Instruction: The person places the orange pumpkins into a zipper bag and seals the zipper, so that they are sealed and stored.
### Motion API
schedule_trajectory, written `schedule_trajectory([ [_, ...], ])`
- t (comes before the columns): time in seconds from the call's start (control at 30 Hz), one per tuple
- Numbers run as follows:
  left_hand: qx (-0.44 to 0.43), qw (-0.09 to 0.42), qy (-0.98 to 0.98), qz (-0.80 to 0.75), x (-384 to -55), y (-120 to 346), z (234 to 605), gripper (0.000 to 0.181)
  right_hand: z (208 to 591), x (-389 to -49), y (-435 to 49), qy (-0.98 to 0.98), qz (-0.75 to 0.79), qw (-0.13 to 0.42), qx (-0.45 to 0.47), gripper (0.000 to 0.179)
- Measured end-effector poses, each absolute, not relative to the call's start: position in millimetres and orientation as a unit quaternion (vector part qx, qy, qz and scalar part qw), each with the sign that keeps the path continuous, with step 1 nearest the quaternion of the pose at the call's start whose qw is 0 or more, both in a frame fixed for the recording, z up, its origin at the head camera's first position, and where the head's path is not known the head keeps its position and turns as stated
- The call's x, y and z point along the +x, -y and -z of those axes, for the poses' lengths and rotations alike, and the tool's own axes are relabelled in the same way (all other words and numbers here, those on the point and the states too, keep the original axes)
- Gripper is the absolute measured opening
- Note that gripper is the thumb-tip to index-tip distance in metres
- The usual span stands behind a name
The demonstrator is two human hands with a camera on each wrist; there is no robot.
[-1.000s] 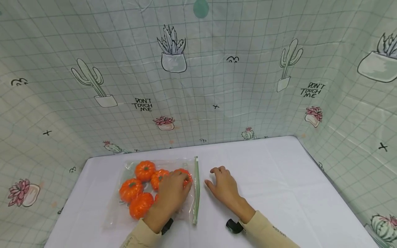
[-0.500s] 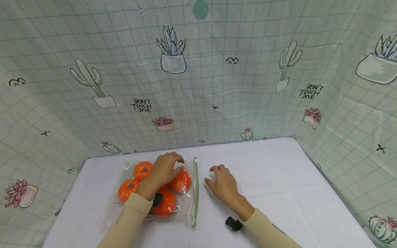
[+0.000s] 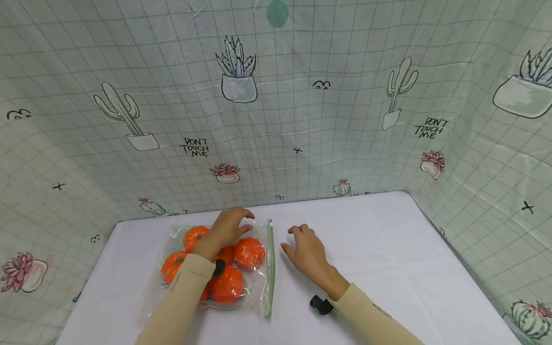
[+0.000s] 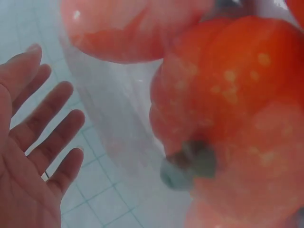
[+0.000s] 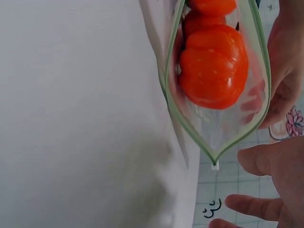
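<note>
A clear zip bag point(image 3: 257, 286) with a green zip strip point(image 3: 270, 268) lies on the white table, holding several small orange pumpkins point(image 3: 226, 286). My left hand point(image 3: 225, 229) hovers over the bag's far part, fingers loosely bent, gripping nothing. In the left wrist view that hand point(image 4: 35, 137) has its fingers spread beside the bag, close to a pumpkin point(image 4: 228, 95) with a green stem. Right of the zip strip, my right hand point(image 3: 308, 251) is relaxed and holds nothing. The right wrist view shows the bag's mouth gaping, its green rim point(image 5: 187, 129) around a pumpkin point(image 5: 213, 66).
The white table point(image 3: 366, 249) extends to the right of the bag. A cloth wall point(image 3: 297, 120) printed with a grid and cacti rises behind and at the sides. Black wrist devices point(image 3: 321, 304) sit below both hands, at the sleeve cuffs.
My left hand has moved away from me and to the left, from over the pumpkins near the zip strip to the bag's far part. The right hand has barely moved.
</note>
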State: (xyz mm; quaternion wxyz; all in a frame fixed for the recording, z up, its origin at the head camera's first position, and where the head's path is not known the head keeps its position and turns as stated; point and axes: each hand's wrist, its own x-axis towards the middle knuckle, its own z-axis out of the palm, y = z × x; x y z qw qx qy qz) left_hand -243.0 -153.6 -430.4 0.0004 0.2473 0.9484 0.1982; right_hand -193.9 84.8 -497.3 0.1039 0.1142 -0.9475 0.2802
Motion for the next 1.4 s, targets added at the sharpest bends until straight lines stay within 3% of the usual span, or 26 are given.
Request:
schedule_trajectory([
  [0.57, 0.215, 0.072, -0.962, -0.152, -264.4, 147.9, 432.6, 0.030, 485.2, -221.5, -73.6, 0.956, -0.253, 0.084, 0.124, 0.037],
  [1.4, 0.208, 0.160, -0.955, -0.140, -273.5, 131.2, 437.4, 0.035, 484.6, -226.0, -70.7, 0.955, -0.258, 0.064, 0.129, 0.037],
])
